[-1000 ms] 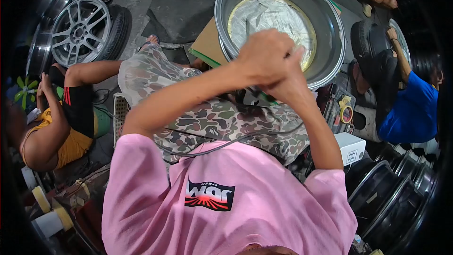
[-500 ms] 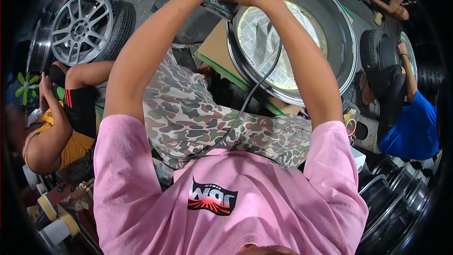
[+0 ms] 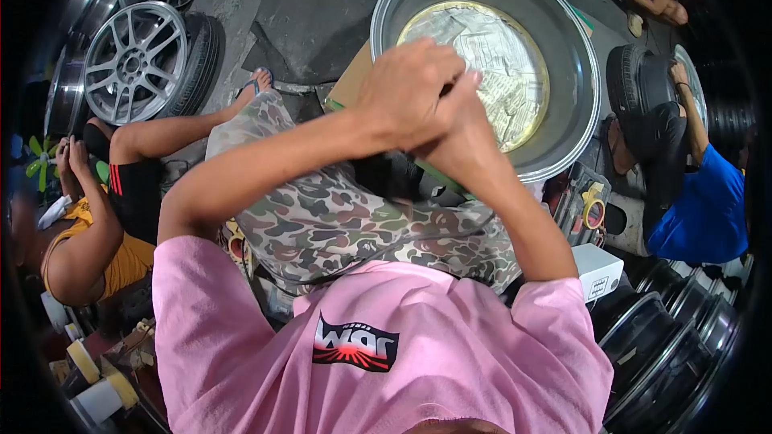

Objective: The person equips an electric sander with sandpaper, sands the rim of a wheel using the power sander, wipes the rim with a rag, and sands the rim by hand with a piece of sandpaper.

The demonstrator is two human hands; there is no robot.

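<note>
Both hands are together in front of my body, above my lap, overlapping the near-left part of a wheel rim. My left hand (image 3: 408, 90) is closed, with its fingers curled. My right hand (image 3: 462, 116) is closed against it, a blurred thumb tip pointing up. Whatever lies inside or under the hands is hidden. Behind them stands the wide silver wheel rim (image 3: 572, 84), its centre covered with newspaper (image 3: 515, 72) edged in yellowish tape. A dark cable (image 3: 378, 255) runs across my camouflage trousers (image 3: 322, 221).
A spoked silver wheel (image 3: 135, 64) with a tyre stands at left. Near it sits a person in a yellow top (image 3: 129, 253). At right, a person in a blue shirt (image 3: 700, 213) handles another wheel. A white box (image 3: 597, 269), tape roll (image 3: 593, 213) and stacked rims (image 3: 643, 337) are close by.
My hands have come down and closer to my body from beyond the rim's left edge. The dark tool seen in them earlier is out of sight, and the cable lies lower.
</note>
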